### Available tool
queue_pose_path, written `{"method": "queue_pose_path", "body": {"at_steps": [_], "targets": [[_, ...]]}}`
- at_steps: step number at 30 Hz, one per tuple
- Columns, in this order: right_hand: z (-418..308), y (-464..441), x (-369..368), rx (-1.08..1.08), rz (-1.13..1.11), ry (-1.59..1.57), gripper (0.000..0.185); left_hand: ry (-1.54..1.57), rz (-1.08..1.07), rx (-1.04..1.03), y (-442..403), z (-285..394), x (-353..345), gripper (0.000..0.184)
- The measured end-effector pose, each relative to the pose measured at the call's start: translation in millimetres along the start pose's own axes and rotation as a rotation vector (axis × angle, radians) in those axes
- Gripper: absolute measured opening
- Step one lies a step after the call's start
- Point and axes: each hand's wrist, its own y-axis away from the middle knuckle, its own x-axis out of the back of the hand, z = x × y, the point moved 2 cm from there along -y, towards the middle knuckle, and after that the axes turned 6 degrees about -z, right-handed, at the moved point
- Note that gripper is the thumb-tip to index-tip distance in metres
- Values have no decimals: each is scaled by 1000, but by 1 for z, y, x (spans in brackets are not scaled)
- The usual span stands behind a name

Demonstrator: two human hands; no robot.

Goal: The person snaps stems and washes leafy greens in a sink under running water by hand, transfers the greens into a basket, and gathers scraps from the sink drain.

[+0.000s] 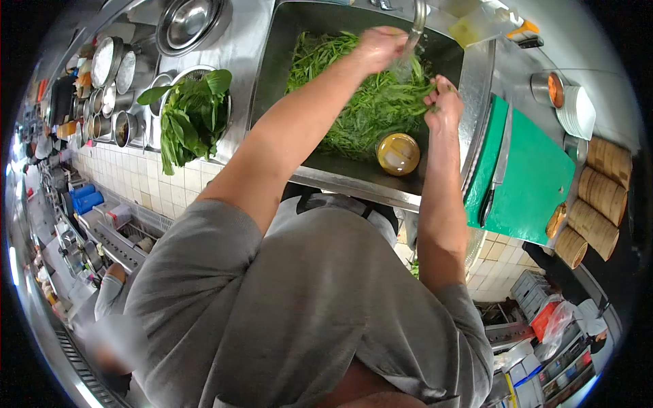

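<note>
A large metal sink holds a heap of long, thin leafy greens in water. At the top of the sink my left hand is beside the faucet, its fingers blurred by motion. Along the sink's right side, my right hand has its fingers curled round some stems of the greens. A round, amber-coloured container sits in the sink's near right corner, below the greens.
To the right lies a green cutting board with a knife on it. Bamboo steamers and white bowls stand beyond. On the left are broad-leaved greens in a colander and metal bowls. Another person is at lower left.
</note>
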Motion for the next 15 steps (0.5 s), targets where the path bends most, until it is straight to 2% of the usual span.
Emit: {"method": "queue_pose_path", "body": {"at_steps": [1,2,3,4,5,6,7,9,11,13,15], "targets": [[-5,9,4,75,72,56,17,-200,128,33,-2,-4,24,40],[-13,23,4,104,106,213,15,-830,342,-122,-11,-45,53,47],[-16,33,9,98,107,214,15,-1459,550,-277,-12,-87,81,55],[-19,42,13,140,48,310,15,-1141,201,289,-7,-111,112,63],[-20,49,16,186,-14,404,14,-1102,69,458,14,-131,125,62],[-19,54,21,244,-25,565,14,-1281,-202,544,12,-186,141,38],[-17,59,23,238,-26,565,14,-1108,-62,663,46,-190,128,30],[-15,66,23,277,-61,768,14,-1047,-30,777,80,-208,107,31],[-9,69,24,332,-129,777,14,-922,-25,810,90,-228,96,31],[-6,69,16,256,-206,744,13,-793,-5,846,84,-262,100,31],[-2,61,6,317,-240,768,13,-918,-4,648,62,-305,107,36]]}}
